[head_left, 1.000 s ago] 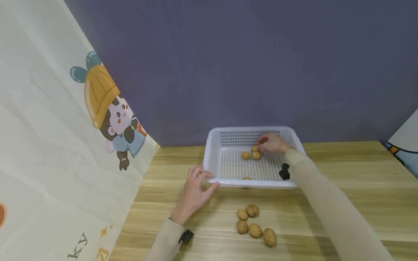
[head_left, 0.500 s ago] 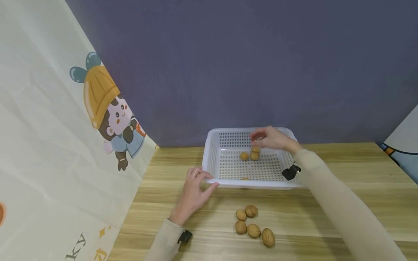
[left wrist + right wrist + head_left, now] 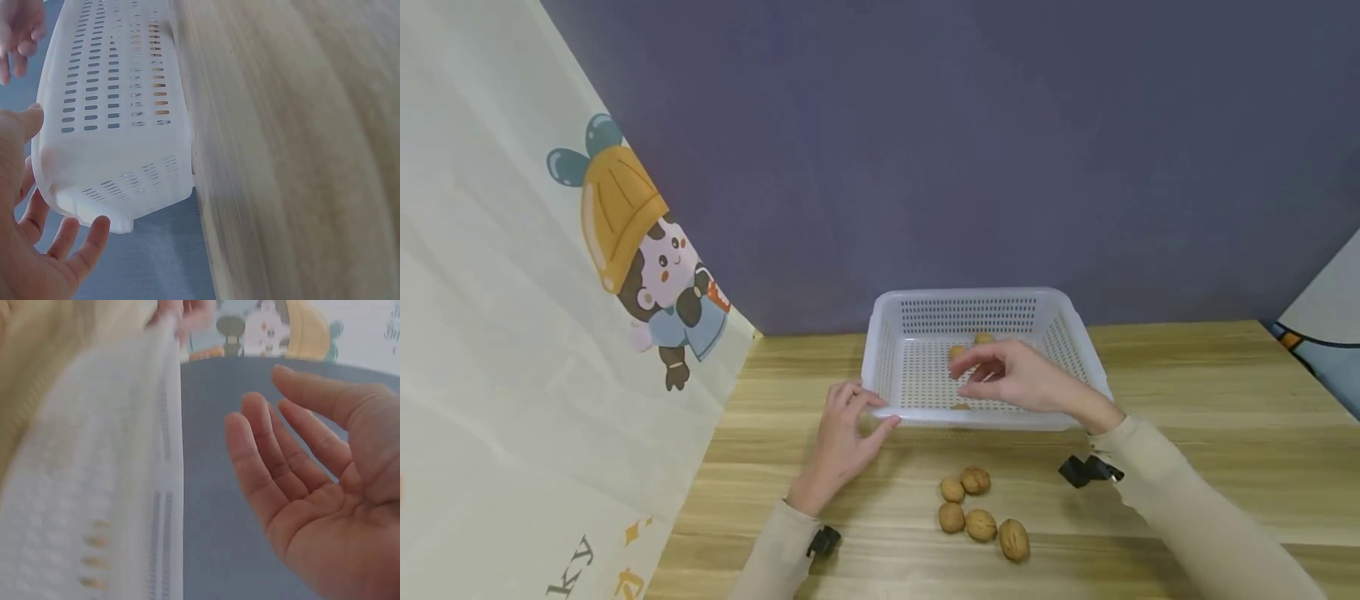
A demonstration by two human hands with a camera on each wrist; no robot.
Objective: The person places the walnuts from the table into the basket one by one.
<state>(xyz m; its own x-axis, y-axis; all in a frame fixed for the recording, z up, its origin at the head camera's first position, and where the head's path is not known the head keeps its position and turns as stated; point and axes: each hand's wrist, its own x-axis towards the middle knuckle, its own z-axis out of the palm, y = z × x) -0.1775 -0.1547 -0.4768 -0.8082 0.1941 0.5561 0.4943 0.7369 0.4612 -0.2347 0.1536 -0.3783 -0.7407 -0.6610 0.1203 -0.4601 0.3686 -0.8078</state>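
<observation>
My left hand [image 3: 842, 437] holds the front left corner of a white perforated plastic basket [image 3: 970, 420]. In the left wrist view its thumb meets the rim and its fingers spread around the basket's end. Above the basket's front half hovers my right hand [image 3: 1026, 379], fingers loosely bent and nothing between them. The right wrist view shows that palm [image 3: 331, 512] bare. Inside the basket, walnuts [image 3: 984, 337] are partly covered by the right hand, and a brown bit [image 3: 961, 407] shows by the front wall. Several more walnuts [image 3: 981, 525] lie on the table before the basket.
The wooden table [image 3: 1187, 392] runs up to a dark blue backdrop [image 3: 970, 158]. On the left stands a pale sheet [image 3: 482, 333] printed with a cartoon figure. Each sleeve has a small black device [image 3: 824, 542] at the wrist.
My right hand has come from over the back of the basket toward its front, leaving walnuts inside. My left hand stays at the corner. The loose walnuts on the table keep their places.
</observation>
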